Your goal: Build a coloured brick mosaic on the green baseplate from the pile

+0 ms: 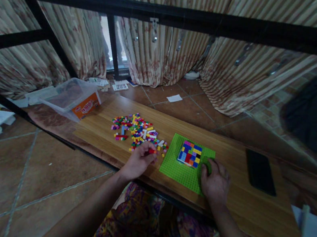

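Note:
A green baseplate (179,176) lies on the wooden board in front of me. On it stands a low square build of mixed-colour bricks (189,154), mostly blue, yellow and red. My left hand (142,157) is closed in a pinch on a small red brick (152,151), just left of the baseplate. Beyond that hand spreads a pile of loose bricks (136,127) in many colours. My right hand (215,181) rests at the baseplate's right edge, fingers curved and apart, beside the build but not visibly holding anything.
A clear plastic box (67,96) with an orange label stands at the board's left end. A dark phone (260,172) lies on the wooden board (231,156) at the right. A black metal bar (194,20) crosses above. Curtains hang behind.

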A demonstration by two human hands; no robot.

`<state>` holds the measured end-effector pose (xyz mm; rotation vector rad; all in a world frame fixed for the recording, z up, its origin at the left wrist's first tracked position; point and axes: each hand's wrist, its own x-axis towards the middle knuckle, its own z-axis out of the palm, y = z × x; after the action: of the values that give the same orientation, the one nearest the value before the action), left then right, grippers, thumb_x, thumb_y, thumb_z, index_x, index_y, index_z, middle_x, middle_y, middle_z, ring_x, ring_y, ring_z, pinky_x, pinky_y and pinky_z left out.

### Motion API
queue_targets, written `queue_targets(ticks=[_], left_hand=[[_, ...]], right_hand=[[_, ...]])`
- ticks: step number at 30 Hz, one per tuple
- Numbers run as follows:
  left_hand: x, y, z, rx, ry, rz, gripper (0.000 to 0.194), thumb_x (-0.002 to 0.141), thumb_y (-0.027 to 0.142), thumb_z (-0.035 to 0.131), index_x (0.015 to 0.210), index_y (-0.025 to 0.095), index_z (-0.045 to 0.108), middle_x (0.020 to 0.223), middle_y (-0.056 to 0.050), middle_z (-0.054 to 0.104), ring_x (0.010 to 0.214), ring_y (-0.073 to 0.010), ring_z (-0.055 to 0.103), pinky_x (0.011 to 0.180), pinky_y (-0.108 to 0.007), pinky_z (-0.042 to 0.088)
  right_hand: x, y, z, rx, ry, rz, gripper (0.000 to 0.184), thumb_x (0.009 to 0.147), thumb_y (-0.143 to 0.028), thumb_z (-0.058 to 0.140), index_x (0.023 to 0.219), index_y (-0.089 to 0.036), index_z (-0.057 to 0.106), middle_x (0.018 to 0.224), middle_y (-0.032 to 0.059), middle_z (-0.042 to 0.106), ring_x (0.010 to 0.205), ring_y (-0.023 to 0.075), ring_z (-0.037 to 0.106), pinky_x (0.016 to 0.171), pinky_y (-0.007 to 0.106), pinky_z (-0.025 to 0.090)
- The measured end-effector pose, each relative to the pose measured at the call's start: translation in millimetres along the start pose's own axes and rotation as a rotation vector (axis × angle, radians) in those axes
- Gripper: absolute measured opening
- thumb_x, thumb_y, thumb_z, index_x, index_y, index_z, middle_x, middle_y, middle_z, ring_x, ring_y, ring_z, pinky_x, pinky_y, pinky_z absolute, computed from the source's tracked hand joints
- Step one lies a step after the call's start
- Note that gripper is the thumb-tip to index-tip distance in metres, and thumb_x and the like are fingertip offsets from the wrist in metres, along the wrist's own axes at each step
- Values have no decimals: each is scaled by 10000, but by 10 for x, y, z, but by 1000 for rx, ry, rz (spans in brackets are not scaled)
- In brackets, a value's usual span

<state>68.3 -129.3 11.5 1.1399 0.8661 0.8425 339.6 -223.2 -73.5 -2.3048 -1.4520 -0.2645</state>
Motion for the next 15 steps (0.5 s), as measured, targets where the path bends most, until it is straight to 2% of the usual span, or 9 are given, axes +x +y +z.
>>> queue_targets(ticks=[2,5,10,15], left_hand=[[-24,-2,14,-26,-19,-19,187,747,259,672,811,187,512,828,-10,647,641,-93,569,597,-227,458],[-56,-18,21,-46,-31,-40,200,748,268,674,824,191,507,822,-5,645,635,-93,576,587,-224,458],[-84,-29,-7,-64,-28,-77,229,744,257,688,934,175,592,851,-22,655,670,-104,580,636,-251,471],[-97,-26,-37,-75,-17,-89,195,727,291,726,847,148,667,753,-22,638,704,-109,569,683,-239,461]], right_hand=[[0,2,0,6,-1,-2,417,933,-407,404,1216,-180,609,1240,142,602,1130,309,509,960,471,382],[2,9,5,13,2,-1,417,926,-402,410,1223,-186,606,1245,140,597,1128,309,504,957,473,381],[6,22,14,7,-11,-4,424,934,-412,397,1222,-179,605,1242,140,600,1129,303,505,957,458,383],[4,31,28,2,-9,1,428,931,-410,410,1225,-168,605,1259,149,600,1142,312,507,960,469,393]])
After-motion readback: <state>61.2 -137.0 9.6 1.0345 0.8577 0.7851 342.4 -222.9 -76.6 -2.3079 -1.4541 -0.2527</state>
